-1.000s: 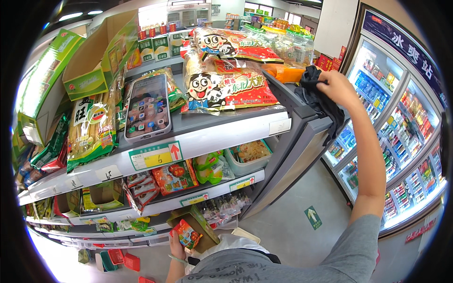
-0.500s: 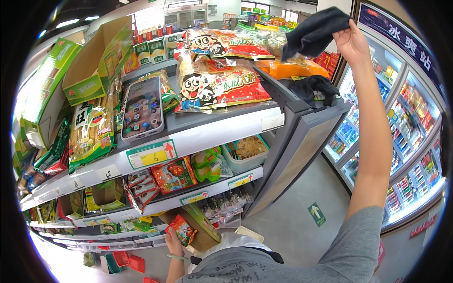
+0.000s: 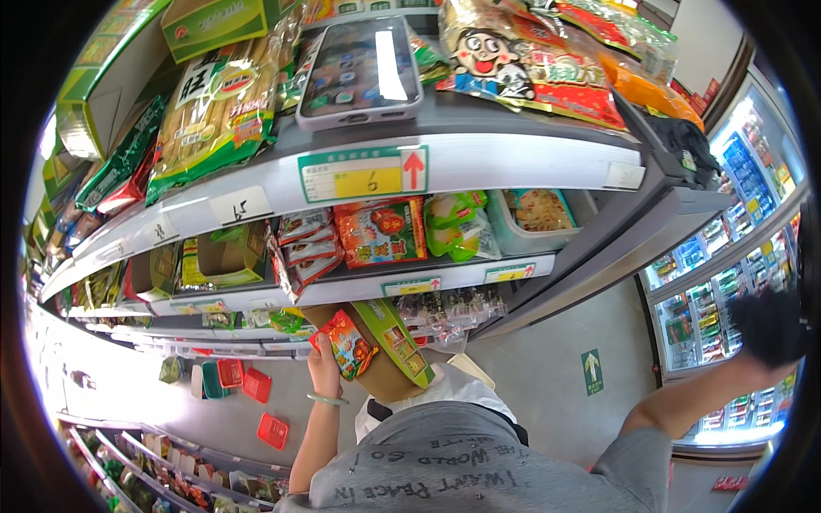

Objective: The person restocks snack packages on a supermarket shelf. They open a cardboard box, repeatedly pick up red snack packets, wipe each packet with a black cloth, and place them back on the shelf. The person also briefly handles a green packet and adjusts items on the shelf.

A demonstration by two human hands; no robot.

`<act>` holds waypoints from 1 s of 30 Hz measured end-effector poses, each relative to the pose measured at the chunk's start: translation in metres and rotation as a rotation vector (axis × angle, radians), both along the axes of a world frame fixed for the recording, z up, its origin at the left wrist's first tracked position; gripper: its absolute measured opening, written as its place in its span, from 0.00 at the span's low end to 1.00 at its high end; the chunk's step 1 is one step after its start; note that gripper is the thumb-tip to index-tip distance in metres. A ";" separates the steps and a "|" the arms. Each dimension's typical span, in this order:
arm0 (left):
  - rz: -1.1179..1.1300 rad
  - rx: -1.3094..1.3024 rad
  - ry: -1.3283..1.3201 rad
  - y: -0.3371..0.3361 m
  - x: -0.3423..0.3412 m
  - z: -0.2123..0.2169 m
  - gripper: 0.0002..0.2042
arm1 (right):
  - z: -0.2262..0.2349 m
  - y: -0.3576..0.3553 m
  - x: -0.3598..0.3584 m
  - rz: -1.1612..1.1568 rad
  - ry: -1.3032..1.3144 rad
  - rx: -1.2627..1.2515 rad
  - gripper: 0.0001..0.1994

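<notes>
Nearest the camera is the person's grey shirt, with both forearms rising from it. The left hand (a pale green bangle sits on its wrist) is closed around the lower edge of a red snack packet, held up just in front of an open cardboard box that leans below the shelving. The packet looks light, thin and crinkly, likely slippery film over brittle contents, so a pinch at a sealed edge or corner suits it better than a squeeze across the middle.

The right hand is out near the right rim, blurred, and seems wrapped in or gripping a dark cloth; whether the fingers are closed cannot be told. It is well apart from the left hand.

Beyond the packet, the middle shelf carries red packets, green packets and a tray of food toward its right end. On the floor to the left lie small red baskets.

Farthest, the top shelf holds a phone lying flat near its front edge, a striped green packet to its left, cartoon-faced packets to its right, and a dark bundle at the right corner. Lit fridges stand at far right.
</notes>
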State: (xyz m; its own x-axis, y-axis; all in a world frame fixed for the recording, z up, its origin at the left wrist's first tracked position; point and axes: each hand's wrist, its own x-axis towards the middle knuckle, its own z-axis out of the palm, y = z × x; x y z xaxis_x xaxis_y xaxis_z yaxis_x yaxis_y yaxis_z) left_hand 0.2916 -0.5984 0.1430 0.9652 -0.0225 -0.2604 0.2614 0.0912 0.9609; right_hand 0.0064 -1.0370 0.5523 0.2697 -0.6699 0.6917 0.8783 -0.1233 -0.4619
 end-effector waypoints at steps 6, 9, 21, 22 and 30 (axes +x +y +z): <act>-0.094 0.084 0.017 0.008 0.008 0.008 0.22 | -0.209 0.091 0.007 0.388 0.387 0.750 0.17; -0.225 0.247 0.010 -0.001 0.008 0.014 0.23 | -0.287 0.089 0.019 0.523 0.883 0.875 0.18; -0.634 0.741 -0.124 -0.061 0.018 0.050 0.26 | -0.304 0.190 0.100 0.520 1.833 -0.724 0.44; -0.638 0.734 -0.127 -0.061 0.017 0.050 0.26 | -0.307 0.191 0.099 0.534 1.822 -0.713 0.46; -0.629 0.820 -0.095 -0.073 0.010 0.033 0.27 | -0.314 0.192 0.093 0.439 1.777 -0.683 0.41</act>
State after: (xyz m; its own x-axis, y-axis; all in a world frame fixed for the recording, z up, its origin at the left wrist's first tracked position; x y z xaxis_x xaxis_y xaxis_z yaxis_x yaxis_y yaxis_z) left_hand 0.3018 -0.6711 0.1762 0.8578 -0.3798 -0.3463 -0.0447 -0.7264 0.6859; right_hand 0.0990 -0.8449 0.2385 0.8857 -0.1539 -0.4381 -0.4411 -0.5737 -0.6902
